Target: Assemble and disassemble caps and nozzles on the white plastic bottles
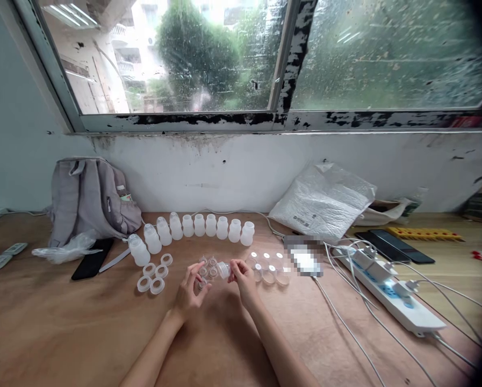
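My right hand (244,279) is closed, its thumb and fingertips pinching the narrow end of a clear bottle nipple (223,270). My left hand (189,294) is open, thumb and fingers apart beside a small group of clear nipples (213,271) on the table. Its fingers partly hide some of these. Left of that hand lie several white collar rings (157,285). To the right of my right hand stand several clear domed caps (268,276) with white round tops. Behind, frosted white bottles (210,225) form a curved row; those at its left end, including one bottle (138,250), have tops on.
A grey backpack (91,196), a plastic bag (67,247) and a black phone-like slab (92,260) are at left. On the right are a silver mailer bag (323,201), a white power strip (402,306) with trailing cables, and dark phones (402,248). A wall with windows bounds the wooden table (103,333).
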A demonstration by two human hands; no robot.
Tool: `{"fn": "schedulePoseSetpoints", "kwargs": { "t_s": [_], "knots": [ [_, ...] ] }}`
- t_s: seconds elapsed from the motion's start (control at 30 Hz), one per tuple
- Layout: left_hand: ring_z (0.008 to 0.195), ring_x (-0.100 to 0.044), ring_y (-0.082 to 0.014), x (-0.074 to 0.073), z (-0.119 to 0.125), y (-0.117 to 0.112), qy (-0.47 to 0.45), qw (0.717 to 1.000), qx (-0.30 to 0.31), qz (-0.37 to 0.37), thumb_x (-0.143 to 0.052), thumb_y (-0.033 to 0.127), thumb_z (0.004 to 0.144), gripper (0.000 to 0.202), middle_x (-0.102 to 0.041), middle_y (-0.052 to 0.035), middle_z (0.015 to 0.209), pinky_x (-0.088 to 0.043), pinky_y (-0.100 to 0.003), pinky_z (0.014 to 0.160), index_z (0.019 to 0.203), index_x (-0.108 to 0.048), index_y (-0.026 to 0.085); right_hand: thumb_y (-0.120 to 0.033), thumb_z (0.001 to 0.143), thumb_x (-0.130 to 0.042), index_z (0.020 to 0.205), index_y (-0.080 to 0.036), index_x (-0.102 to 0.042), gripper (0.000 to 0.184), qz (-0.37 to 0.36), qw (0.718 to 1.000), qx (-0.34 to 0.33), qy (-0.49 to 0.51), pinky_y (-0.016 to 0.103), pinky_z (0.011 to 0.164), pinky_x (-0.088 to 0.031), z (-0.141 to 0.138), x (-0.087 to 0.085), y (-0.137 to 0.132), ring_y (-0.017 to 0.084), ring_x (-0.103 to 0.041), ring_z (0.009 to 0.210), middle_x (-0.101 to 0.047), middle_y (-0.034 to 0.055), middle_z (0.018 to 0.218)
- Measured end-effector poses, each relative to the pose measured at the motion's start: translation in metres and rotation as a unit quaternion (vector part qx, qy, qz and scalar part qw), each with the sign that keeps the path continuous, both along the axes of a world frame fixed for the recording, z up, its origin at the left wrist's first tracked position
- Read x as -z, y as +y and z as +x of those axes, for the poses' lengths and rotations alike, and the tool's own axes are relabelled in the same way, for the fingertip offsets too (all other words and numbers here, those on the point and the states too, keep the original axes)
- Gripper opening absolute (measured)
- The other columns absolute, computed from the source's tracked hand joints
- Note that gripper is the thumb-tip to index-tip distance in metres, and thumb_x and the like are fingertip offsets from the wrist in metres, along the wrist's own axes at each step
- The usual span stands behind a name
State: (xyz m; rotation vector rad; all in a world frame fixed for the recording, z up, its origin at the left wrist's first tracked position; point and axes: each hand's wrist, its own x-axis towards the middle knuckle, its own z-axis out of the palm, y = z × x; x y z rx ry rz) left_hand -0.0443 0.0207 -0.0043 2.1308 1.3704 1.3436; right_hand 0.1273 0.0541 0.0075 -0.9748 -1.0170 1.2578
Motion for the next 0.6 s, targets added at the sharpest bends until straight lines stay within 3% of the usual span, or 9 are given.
{"fn": "schedulePoseSetpoints", "kwargs": {
  "t_s": [0.17, 0.27, 0.37, 0.47, 0.6],
  "knots": [
    [0.055, -0.052, -0.0095, -0.018, -0.025, 0.057, 0.005, 0.992, -0.118, -0.049, -0.041, 0.031, 0.082, 0.045, -0.054, -0.0037, 0.09, -0.046, -0.026, 0.06, 0.124, -0.03, 0.022, -0.053, 0.064, -0.06, 0.067, -0.018, -0.048, 0.036, -0.029, 1.0, -0.001, -0.003, 0.021, 0.041, -0.037, 0.006, 0.006, 0.004, 0.007, -0.04, 0.04, -0.045, -0.0058, 0.053],
    [0.069, -0.058, -0.0169, -0.035, -0.037, 0.101, 0.089, 0.978, -0.142, -0.125, -0.046, 0.03, 0.079, 0.053, -0.058, -0.0039, 0.08, -0.044, -0.031, 0.069, 0.127, -0.027, 0.017, -0.055, 0.064, -0.059, 0.067, -0.018, -0.048, 0.038, -0.024, 0.999, -0.024, -0.028, 0.021, 0.039, -0.036, 0.0, 0.011, 0.001, 0.007, -0.04, 0.039, -0.047, -0.0052, 0.054],
    [0.072, -0.058, -0.0204, -0.048, -0.042, 0.133, 0.168, 0.96, -0.149, -0.166, -0.047, 0.033, 0.077, 0.054, -0.059, -0.0076, 0.078, -0.043, -0.031, 0.068, 0.125, -0.031, 0.012, -0.056, 0.064, -0.058, 0.067, -0.018, -0.047, 0.039, -0.02, 0.997, -0.06, -0.045, 0.021, 0.038, -0.035, -0.004, 0.015, 0.001, 0.006, -0.039, 0.036, -0.048, -0.0056, 0.052],
    [0.068, -0.058, -0.0195, -0.054, -0.042, 0.147, 0.192, 0.954, -0.165, -0.159, -0.048, 0.029, 0.077, 0.049, -0.059, -0.0067, 0.074, -0.043, -0.03, 0.066, 0.12, -0.037, 0.011, -0.054, 0.065, -0.058, 0.067, -0.018, -0.046, 0.038, -0.015, 0.995, -0.084, -0.046, 0.021, 0.038, -0.035, -0.003, 0.017, 0.002, 0.006, -0.038, 0.035, -0.048, -0.006, 0.052],
    [0.072, -0.056, -0.0179, -0.049, -0.038, 0.143, 0.18, 0.959, -0.186, -0.116, -0.046, 0.025, 0.078, 0.025, -0.056, -0.0045, 0.076, -0.043, -0.029, 0.067, 0.101, -0.052, 0.017, -0.054, 0.065, -0.058, 0.066, -0.018, -0.046, 0.038, -0.011, 0.995, -0.084, -0.047, 0.02, 0.038, -0.032, -0.001, 0.014, 0.003, 0.006, -0.039, 0.034, -0.047, -0.0065, 0.05]
  ]
}}
